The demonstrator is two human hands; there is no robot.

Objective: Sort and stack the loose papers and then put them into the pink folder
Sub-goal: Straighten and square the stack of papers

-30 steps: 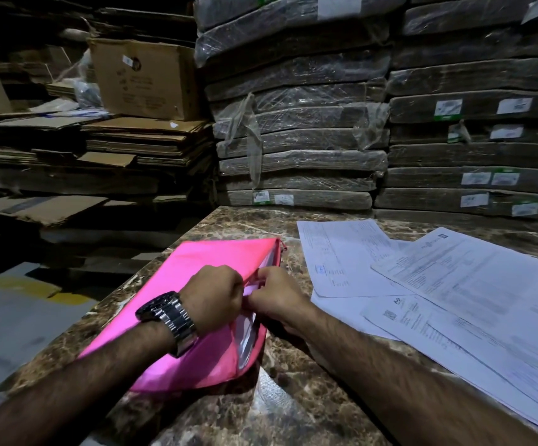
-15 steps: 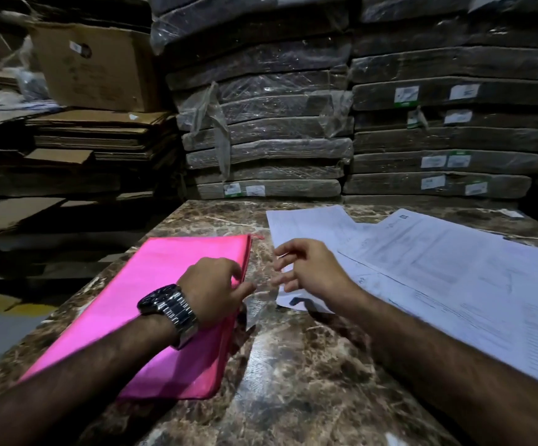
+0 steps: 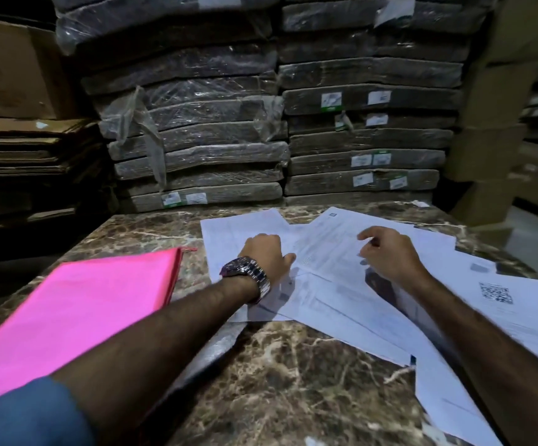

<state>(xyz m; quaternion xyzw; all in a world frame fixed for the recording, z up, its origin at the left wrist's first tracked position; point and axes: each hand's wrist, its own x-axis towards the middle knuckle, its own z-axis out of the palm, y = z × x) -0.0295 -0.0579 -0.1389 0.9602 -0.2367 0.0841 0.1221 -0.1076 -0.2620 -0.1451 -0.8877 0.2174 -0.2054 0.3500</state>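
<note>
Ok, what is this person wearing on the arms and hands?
No gloves on either hand. The left hand has a silver metal-link watch with a dark dial at the wrist, and a blue sleeve covers the upper part of that arm. The right hand and its forearm show nothing worn, as far as the frame reaches.

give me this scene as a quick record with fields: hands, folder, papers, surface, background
surface: marble table
folder: pink folder flat on the table, left of the papers, no hand on it
papers: loose papers spread out and overlapping, not stacked
left: left hand on the papers, fingers curled, grip unclear
right: right hand over the papers, fingers loosely curled
background: wrapped bundles stacked behind the table
</note>
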